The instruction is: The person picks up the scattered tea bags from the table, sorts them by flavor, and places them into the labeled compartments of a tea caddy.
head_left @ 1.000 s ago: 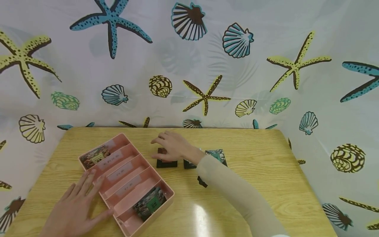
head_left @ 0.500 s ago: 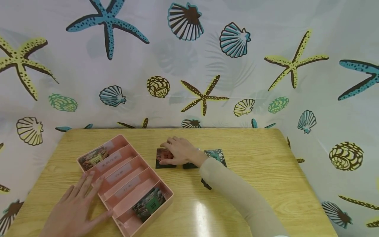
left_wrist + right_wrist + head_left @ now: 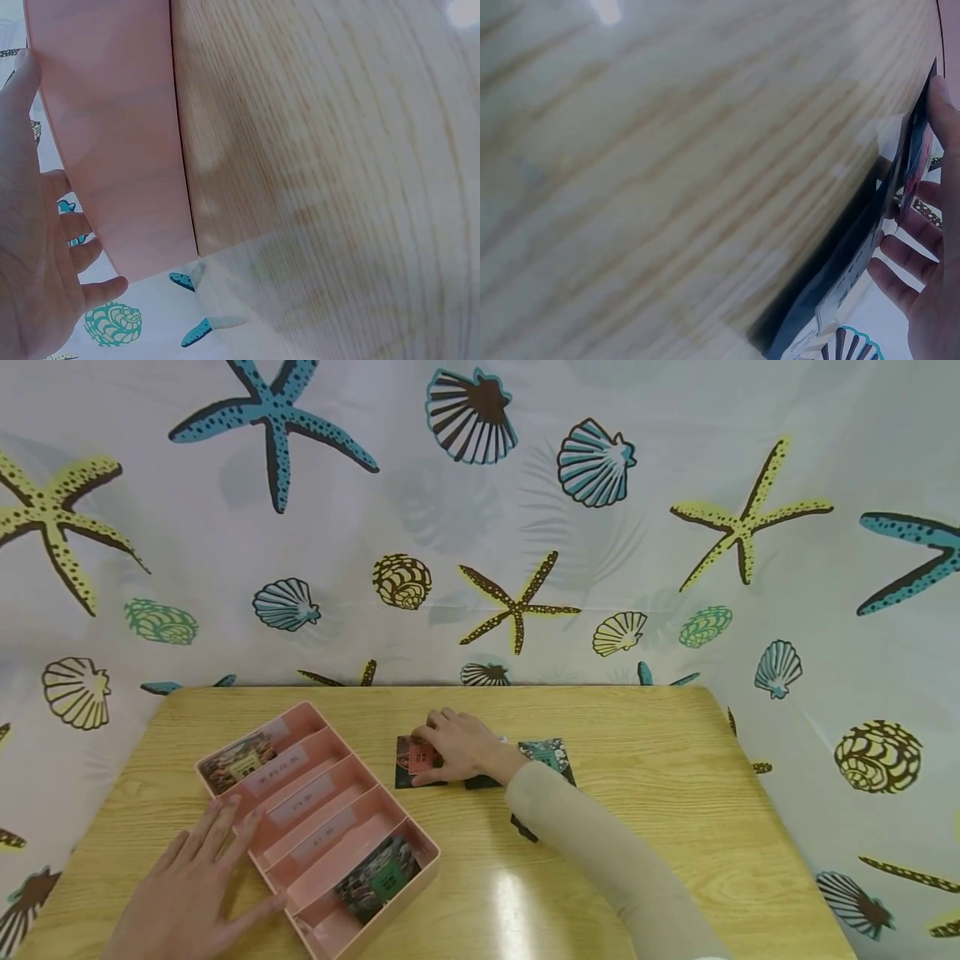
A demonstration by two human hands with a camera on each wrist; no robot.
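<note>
My right hand (image 3: 461, 747) is over a dark tea sachet (image 3: 403, 774) with a red label, flat on the table. Thumb and bent fingers pinch at its opposite edges; in the right wrist view the thumb lies on one edge of this sachet (image 3: 913, 142). Spread along the left side of a pink divided box (image 3: 392, 904) is my left hand (image 3: 187, 881), its fingers nearly straight and its thumb by the near rim. The box has labelled compartments. A brown sachet (image 3: 243, 762) lies in the farthest one, a green-labelled sachet (image 3: 382, 877) in the nearest.
Right of the gripped sachet, another dark sachet (image 3: 482, 779) is partly hidden under the right wrist. Beyond it lies a teal-labelled sachet (image 3: 547, 752). A small dark piece (image 3: 522, 828) shows beside the sleeve. A shell-patterned curtain (image 3: 480, 527) hangs behind the wooden table (image 3: 660, 760).
My right hand first reached left past the red-labelled sachet, then drew back right and settled on it, fingers bending in. The left hand stays at the box.
</note>
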